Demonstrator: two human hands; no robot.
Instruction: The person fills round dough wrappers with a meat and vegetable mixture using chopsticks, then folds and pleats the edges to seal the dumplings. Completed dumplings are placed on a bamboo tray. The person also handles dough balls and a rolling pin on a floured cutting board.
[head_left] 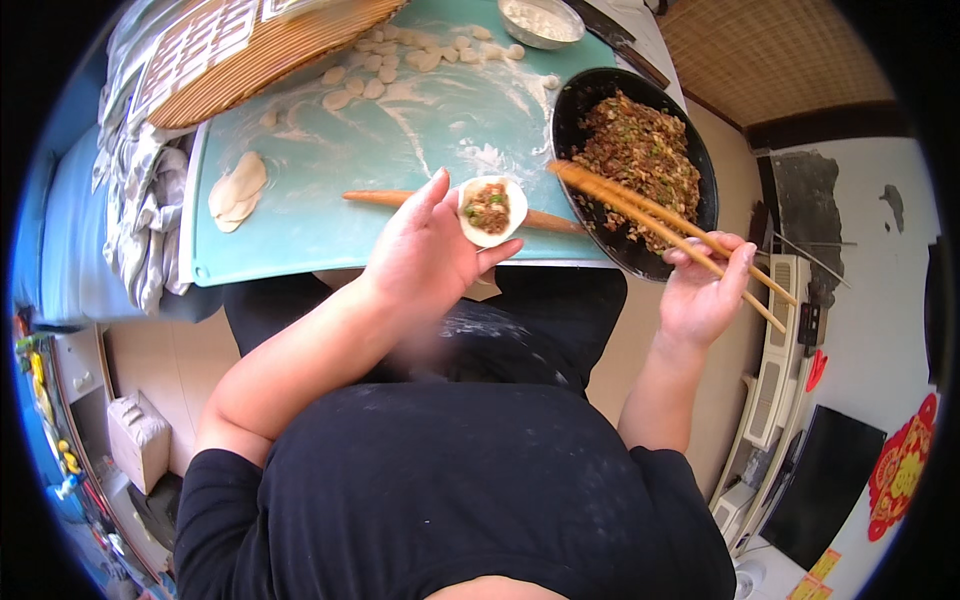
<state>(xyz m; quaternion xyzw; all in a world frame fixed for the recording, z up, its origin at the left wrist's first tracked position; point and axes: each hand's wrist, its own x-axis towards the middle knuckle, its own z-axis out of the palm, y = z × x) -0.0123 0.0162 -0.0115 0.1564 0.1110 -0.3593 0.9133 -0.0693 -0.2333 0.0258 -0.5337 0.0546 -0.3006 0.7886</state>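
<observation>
A round dumpling wrapper point(513, 214) with a mound of filling point(488, 207) on it rests on the fingers of my left hand point(425, 245), above the near edge of the mat. Long wooden chopsticks point(640, 208) are gripped in my right hand point(703, 293); their tips reach over the left rim of a black pan point(707, 150). That pan holds a brown minced filling point(640, 150) with green bits. Under my left hand, partly hidden, a wooden rolling pin point(555, 223) lies across the mat.
A floured teal mat point(330, 235) covers the table. Flattened wrappers point(240, 192) overlap at its left, and several dough pieces point(375, 75) lie at the back. A round slatted tray point(290, 50), a flour bowl point(542, 22) and a knife point(640, 62) sit along the far side.
</observation>
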